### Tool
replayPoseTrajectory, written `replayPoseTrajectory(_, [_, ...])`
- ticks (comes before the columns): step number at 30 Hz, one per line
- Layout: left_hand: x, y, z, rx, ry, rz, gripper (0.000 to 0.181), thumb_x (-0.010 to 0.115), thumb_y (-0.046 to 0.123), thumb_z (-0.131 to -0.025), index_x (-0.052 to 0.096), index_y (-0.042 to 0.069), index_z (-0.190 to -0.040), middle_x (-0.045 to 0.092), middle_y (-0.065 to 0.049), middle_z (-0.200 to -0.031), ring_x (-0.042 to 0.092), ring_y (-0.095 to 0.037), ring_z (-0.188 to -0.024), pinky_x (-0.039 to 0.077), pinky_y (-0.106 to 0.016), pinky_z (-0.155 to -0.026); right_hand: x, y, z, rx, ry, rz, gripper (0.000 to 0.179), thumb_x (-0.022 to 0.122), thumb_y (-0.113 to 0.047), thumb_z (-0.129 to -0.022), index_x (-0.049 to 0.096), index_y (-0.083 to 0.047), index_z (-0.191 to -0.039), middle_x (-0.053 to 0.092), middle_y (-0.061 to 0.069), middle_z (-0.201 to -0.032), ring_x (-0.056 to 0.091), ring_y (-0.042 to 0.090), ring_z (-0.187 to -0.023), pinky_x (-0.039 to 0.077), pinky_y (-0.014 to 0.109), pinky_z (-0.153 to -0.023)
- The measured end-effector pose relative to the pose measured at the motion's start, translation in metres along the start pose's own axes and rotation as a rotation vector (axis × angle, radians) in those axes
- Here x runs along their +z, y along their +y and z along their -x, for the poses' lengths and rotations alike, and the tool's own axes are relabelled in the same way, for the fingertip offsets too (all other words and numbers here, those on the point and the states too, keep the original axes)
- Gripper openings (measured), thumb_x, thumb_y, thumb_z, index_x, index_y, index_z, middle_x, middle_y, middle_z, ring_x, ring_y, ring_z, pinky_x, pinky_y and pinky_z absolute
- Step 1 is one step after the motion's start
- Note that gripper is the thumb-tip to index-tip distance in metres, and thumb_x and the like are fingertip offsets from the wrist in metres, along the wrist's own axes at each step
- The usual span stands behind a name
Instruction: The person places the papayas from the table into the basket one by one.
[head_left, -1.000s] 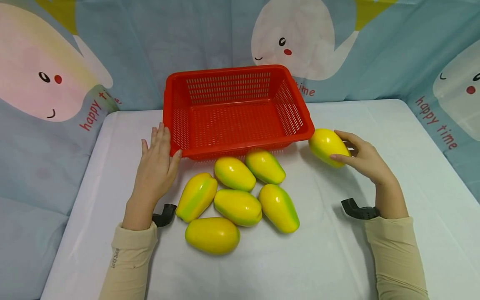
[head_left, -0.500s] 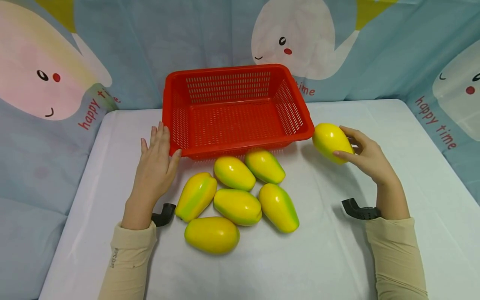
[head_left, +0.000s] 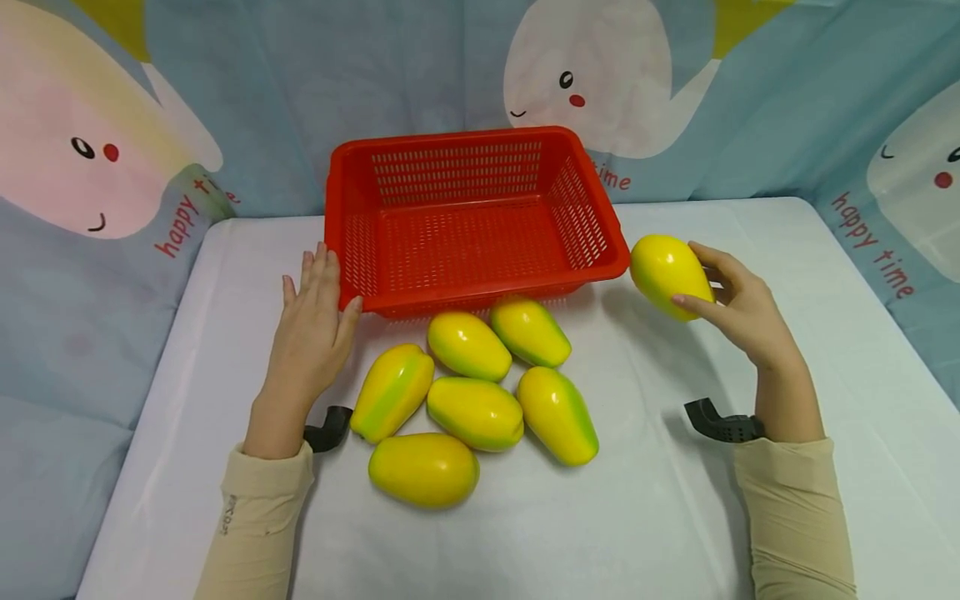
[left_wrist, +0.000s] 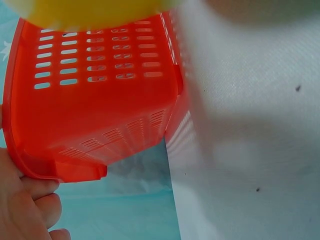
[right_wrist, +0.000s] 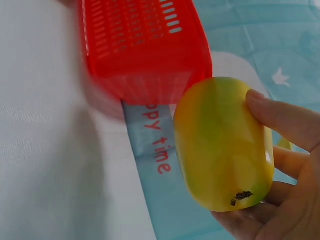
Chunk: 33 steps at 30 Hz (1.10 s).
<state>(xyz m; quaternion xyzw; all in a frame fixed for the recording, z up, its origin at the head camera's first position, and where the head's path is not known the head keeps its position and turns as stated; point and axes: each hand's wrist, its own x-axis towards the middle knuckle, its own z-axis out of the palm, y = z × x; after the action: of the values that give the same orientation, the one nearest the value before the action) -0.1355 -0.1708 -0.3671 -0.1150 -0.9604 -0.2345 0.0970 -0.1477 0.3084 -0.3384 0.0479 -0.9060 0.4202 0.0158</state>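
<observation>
My right hand (head_left: 742,304) grips a yellow mango (head_left: 670,275) with a green tinge, thumb on the near side. It is raised off the table, beside the right front corner of the red basket (head_left: 465,302). In the right wrist view a dark mark shows at one end of the held mango (right_wrist: 225,145). My left hand (head_left: 311,329) rests against the basket's left side, fingers straight and thumb at the front left corner of the rim. In the left wrist view, part of the left hand (left_wrist: 22,207) touches the basket's rim (left_wrist: 30,172).
Several more mangoes (head_left: 475,414) lie grouped on the white tablecloth (head_left: 600,533) before the basket. A blue printed cloth (head_left: 420,67) hangs behind the table. Black wrist mounts (head_left: 722,422) sit on both arms.
My right hand has lifted the mango a little, moving it up and slightly right, away from the table. The left hand and basket have stayed in place.
</observation>
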Motion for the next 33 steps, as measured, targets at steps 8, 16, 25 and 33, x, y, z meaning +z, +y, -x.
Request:
replayPoseTrajectory(8, [0.0, 0.001, 0.0, 0.002, 0.002, -0.006, 0.065, 0.035, 0.032, -0.101, 0.011, -0.004, -0.149, 0.006, -0.016, -0.156, 0.002, -0.03, -0.144, -0.002, -0.052, -0.112, 0.0, -0.006, 0.001, 0.004, 0.062, 0.048, 0.068, 0.069, -0.021, -0.087, 0.037, -0.018, -0.146, 0.045, 0.015, -0.137, 0.045, 0.015, -0.108, 0.039, 0.013, -0.083])
replayPoseTrajectory(16, [0.0, 0.002, -0.001, 0.0, 0.006, -0.01, 0.065, 0.037, 0.031, -0.1, 0.012, -0.004, -0.149, 0.007, -0.016, -0.156, 0.003, -0.03, -0.144, -0.002, -0.052, -0.112, 0.0, -0.014, -0.002, -0.043, 0.118, -0.01, 0.068, 0.071, -0.012, -0.084, 0.04, -0.013, -0.144, 0.046, 0.012, -0.136, 0.046, 0.007, -0.107, 0.04, 0.011, -0.084])
replayPoseTrajectory(25, [0.0, 0.001, 0.0, -0.005, -0.005, -0.006, 0.065, 0.036, 0.033, -0.101, 0.011, -0.004, -0.149, 0.005, -0.016, -0.157, 0.0, -0.028, -0.144, -0.003, -0.052, -0.112, 0.006, -0.029, -0.011, -0.127, 0.141, -0.055, 0.067, 0.071, -0.007, -0.083, 0.042, -0.011, -0.143, 0.048, 0.009, -0.135, 0.047, 0.009, -0.109, 0.04, 0.012, -0.086])
replayPoseTrajectory(33, [0.0, 0.001, 0.001, -0.011, -0.007, -0.016, 0.066, 0.037, 0.032, -0.1, 0.01, -0.003, -0.149, 0.005, -0.015, -0.157, 0.0, -0.028, -0.144, -0.003, -0.051, -0.112, 0.015, -0.041, -0.019, -0.21, 0.113, -0.118, 0.066, 0.071, 0.001, -0.08, 0.044, -0.006, -0.14, 0.05, 0.005, -0.133, 0.048, 0.009, -0.108, 0.041, 0.013, -0.084])
